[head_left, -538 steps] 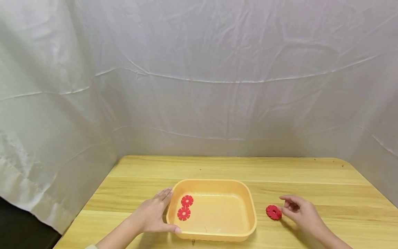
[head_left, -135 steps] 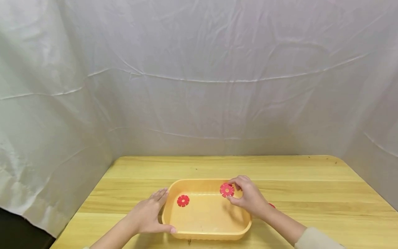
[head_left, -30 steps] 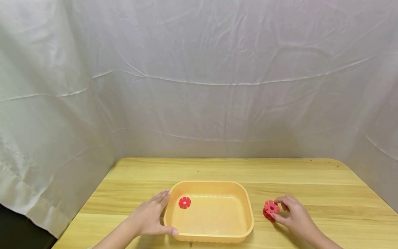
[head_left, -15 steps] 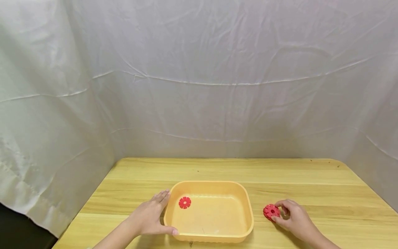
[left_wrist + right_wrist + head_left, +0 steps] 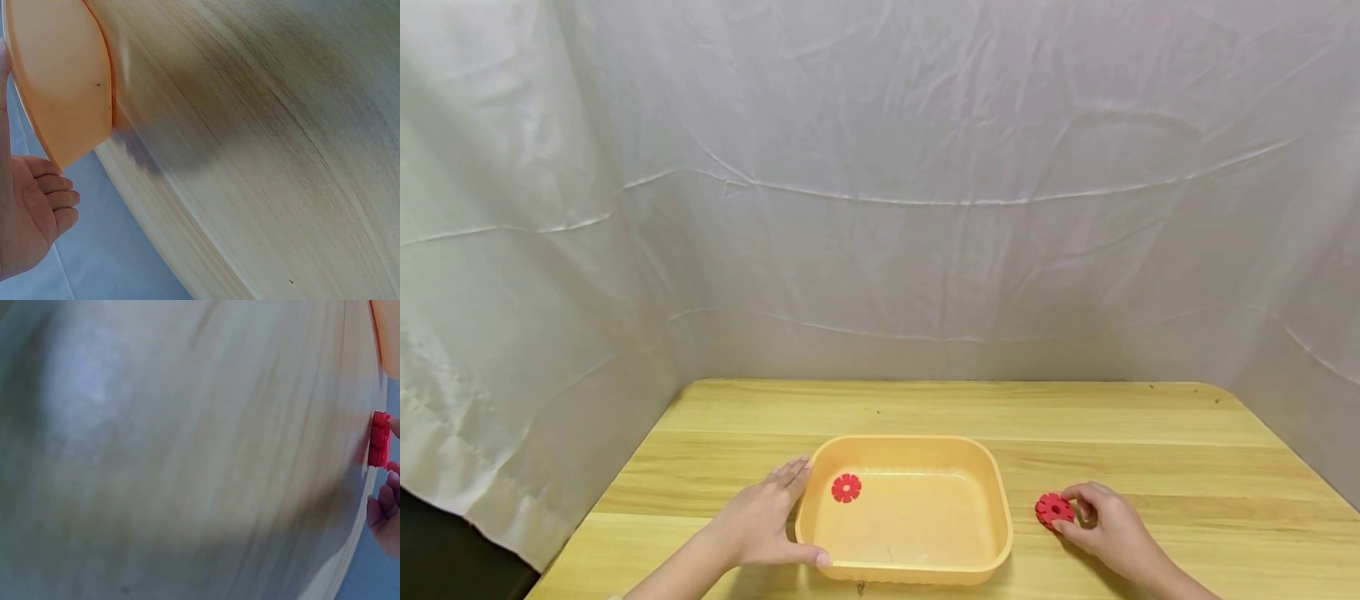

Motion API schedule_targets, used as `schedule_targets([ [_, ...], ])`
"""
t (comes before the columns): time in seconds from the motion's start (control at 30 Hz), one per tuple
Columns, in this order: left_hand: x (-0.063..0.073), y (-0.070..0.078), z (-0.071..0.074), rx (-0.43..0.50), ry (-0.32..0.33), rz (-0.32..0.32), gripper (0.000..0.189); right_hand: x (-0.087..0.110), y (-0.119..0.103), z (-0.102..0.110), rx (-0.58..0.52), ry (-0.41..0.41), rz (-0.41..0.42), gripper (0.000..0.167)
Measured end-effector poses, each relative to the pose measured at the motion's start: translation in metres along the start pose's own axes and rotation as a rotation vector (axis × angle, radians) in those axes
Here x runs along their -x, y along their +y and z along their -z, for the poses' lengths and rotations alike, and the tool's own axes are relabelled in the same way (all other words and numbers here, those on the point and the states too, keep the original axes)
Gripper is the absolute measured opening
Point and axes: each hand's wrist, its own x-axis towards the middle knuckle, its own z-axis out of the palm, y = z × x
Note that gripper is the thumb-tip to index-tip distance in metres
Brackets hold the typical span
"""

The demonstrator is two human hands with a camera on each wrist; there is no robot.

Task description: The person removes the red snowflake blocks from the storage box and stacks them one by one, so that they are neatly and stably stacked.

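My left hand [image 5: 756,521] holds the left side of a yellow plastic basin [image 5: 925,573], its thumb at the front rim and its fingers at the left rim. The left wrist view shows these fingers [image 5: 57,194] bent at a corner of the basin wall. One red slotted building disc [image 5: 846,477] lies inside, toward the back left. To the right of the basin, my right hand [image 5: 1112,529] pinches the top disc of a small stack of red slotted discs [image 5: 1047,502] between thumb and forefinger. The right wrist view catches this stack [image 5: 378,439] edge-on at the right border.
A wood-grain table [image 5: 1150,433] spreads out behind and beside the basin. Pale fabric [image 5: 880,258] hangs behind the table and along both sides. A dark area [image 5: 452,550] shows at the lower left, beyond the table edge.
A second disc inside the basin 17.9 s ago is gone; 4.5 s ago the right hand held a disc over the basin. It then lowered a disc onto the right-hand stack. The left hand stayed put.
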Motion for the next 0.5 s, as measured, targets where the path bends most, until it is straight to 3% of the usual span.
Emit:
schedule_targets([
  [0.5, -0.001, 0.002, 0.002, 0.013, -0.017, 0.011, 0.112, -0.001, -0.001, 0.01, -0.006, -0.006, -0.014, 0.03],
])
